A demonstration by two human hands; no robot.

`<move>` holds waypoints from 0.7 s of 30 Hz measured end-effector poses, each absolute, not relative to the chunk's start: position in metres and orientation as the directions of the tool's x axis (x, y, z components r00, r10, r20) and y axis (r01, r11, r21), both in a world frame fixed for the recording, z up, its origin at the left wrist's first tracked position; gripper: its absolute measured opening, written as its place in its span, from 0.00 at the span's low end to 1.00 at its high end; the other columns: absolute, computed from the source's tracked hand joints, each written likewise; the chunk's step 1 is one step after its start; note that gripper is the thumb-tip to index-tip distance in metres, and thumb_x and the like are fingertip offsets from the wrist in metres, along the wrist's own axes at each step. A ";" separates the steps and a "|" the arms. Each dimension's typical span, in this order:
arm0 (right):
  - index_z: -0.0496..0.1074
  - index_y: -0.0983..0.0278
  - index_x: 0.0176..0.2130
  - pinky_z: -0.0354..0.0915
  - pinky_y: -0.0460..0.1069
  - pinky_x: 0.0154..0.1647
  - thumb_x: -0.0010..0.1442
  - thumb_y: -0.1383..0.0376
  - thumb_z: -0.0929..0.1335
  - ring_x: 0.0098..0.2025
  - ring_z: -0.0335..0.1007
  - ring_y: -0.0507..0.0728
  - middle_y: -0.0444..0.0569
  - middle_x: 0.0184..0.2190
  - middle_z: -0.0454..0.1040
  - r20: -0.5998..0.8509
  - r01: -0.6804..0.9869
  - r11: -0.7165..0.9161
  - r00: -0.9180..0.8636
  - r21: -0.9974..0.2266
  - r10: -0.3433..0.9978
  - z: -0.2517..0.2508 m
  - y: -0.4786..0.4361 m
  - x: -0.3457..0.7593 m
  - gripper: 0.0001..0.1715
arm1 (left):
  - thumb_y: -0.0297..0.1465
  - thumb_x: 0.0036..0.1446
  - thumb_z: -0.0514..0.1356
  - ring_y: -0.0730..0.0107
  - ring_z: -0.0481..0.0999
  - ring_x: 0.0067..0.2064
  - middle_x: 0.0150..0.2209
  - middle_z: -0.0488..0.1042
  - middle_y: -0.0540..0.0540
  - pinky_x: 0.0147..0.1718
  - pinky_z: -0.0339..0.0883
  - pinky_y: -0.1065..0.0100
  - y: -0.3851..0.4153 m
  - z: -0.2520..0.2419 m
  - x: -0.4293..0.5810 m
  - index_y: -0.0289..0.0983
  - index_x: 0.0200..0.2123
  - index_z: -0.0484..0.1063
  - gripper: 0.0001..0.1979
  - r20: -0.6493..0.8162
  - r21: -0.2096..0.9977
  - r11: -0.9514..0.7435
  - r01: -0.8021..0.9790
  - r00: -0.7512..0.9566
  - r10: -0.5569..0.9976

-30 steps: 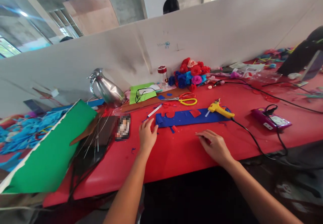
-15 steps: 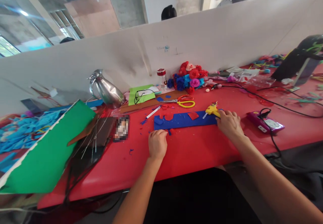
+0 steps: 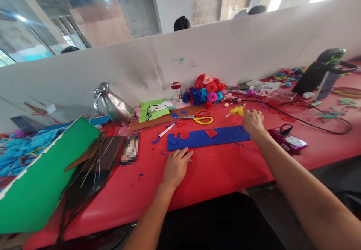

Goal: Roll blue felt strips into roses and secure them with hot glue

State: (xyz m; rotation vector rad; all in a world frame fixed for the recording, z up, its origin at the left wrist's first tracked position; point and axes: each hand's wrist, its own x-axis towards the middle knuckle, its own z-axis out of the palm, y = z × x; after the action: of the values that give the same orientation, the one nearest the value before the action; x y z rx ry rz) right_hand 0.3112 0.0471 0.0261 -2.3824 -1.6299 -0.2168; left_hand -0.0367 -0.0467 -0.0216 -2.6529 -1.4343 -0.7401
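My right hand (image 3: 254,123) is closed around the handle of a yellow hot glue gun (image 3: 237,110), whose pale nozzle points left just beyond the blue strip. My left hand (image 3: 177,165) rests on the table with its fingers apart, by the near left edge of that strip. Several red petal-shaped pieces (image 3: 211,133) lie on the long blue strip (image 3: 194,140). A white pen (image 3: 167,129) and yellow-and-red scissors (image 3: 201,118) are behind it. A small dark blue scrap shows at my left fingertips; whether they touch it, I cannot tell.
A bunch of paper flowers (image 3: 205,90), a lidded jar (image 3: 176,92) and a steel jug (image 3: 113,105) stand along the white partition. At right are a purple power box (image 3: 289,140) and black cables. A green board (image 3: 50,178) leans at the left.
My right hand has carried the glue gun away from me, off the blue strip. The fingers of my left hand have spread from a closed pose. The view has shifted slightly.
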 end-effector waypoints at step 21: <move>0.75 0.64 0.44 0.67 0.48 0.39 0.50 0.72 0.70 0.37 0.76 0.58 0.49 0.30 0.79 0.160 0.776 0.150 -0.064 -0.612 0.985 0.005 0.069 0.171 0.19 | 0.19 0.54 0.57 0.67 0.76 0.38 0.33 0.78 0.45 0.42 0.69 0.66 0.006 0.002 -0.045 0.36 0.30 0.75 0.09 0.410 0.639 -0.187 0.746 -0.125 0.903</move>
State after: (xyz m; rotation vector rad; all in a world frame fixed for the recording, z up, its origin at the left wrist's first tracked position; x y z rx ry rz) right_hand 0.1711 0.0687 0.0046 -1.6752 -1.8914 0.5021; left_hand -0.0446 0.0062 0.0017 -2.1927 -2.1121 -1.3625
